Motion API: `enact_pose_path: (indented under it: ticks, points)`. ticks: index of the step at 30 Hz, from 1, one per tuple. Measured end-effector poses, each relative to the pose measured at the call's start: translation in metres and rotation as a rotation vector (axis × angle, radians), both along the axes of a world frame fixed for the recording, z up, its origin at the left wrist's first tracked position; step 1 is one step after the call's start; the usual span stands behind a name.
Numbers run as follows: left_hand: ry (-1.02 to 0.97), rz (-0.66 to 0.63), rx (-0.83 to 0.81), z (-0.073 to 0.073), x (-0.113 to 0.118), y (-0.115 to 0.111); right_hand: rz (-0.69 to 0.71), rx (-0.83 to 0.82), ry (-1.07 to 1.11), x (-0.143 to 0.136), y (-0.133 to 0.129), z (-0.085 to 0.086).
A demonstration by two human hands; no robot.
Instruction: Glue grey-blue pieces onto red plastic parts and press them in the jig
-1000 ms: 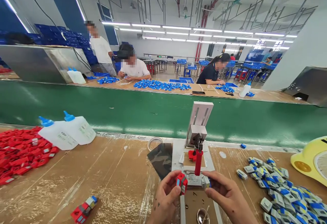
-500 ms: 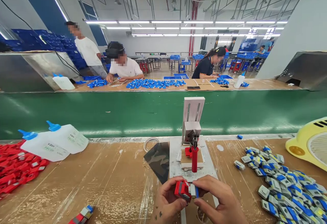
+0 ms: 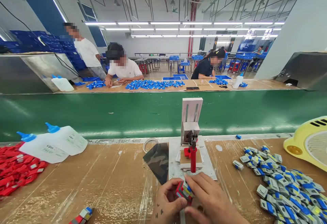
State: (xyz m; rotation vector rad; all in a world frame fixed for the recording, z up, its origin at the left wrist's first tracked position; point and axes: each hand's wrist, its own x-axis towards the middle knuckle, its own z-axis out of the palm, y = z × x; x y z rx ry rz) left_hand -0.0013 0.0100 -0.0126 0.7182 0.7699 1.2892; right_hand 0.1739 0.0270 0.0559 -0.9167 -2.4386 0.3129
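My left hand (image 3: 168,200) grips a small red and grey plastic toy part (image 3: 183,190) between thumb and fingers, with bits of yellow and blue showing on it. Against the same part press the fingers of my right hand (image 3: 208,196), covering its right side. Just beyond both hands stands a toggle clamp with a red handle (image 3: 193,160), mounted on a pale metal base plate (image 3: 208,169). A red piece (image 3: 187,152) sits beneath the clamp. Another assembled red, grey and blue part (image 3: 82,215) lies on the bench at the lower left.
Grey, blue and yellow parts (image 3: 286,186) are heaped at right, beside a yellow fan-like housing (image 3: 297,145). Red parts (image 3: 20,173) and two white bottles (image 3: 68,140) with blue caps lie left. A camouflage sheet (image 3: 158,161) touches the base plate. Co-workers sit beyond the green barrier (image 3: 127,115).
My right hand has moved in over the part, its fingers now lying across the top. The grey and blue piece it pinched beside the red one is now mostly covered.
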Motion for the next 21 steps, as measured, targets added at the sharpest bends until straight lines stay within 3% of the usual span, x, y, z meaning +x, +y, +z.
enact_pose_path:
  ticks: [2, 5, 10, 14, 18, 21]
  points:
    - [-0.053, 0.001, -0.025, 0.0, 0.007, -0.003, -0.032, 0.104, -0.063, -0.006, 0.0, -0.006]
    - [-0.018, 0.035, 0.06, 0.001, 0.01, -0.008, -0.118, 0.028, -0.038, -0.011, 0.001, -0.009]
    - [0.322, 0.173, 0.454, 0.004, -0.012, -0.01, -0.125, -0.453, 0.11, -0.007, 0.005, 0.011]
    - [0.526, 0.072, 0.706, 0.006, -0.03, 0.003, -0.092, -0.75, 0.152, -0.011, 0.011, 0.032]
    - [0.552, -0.018, 0.719, 0.014, -0.035, 0.012, -0.072, -0.811, 0.189, -0.02, 0.014, 0.039]
    - [0.59, -0.002, 0.576, 0.026, -0.033, 0.011, -0.094, -0.787, 0.179, -0.015, 0.017, 0.038]
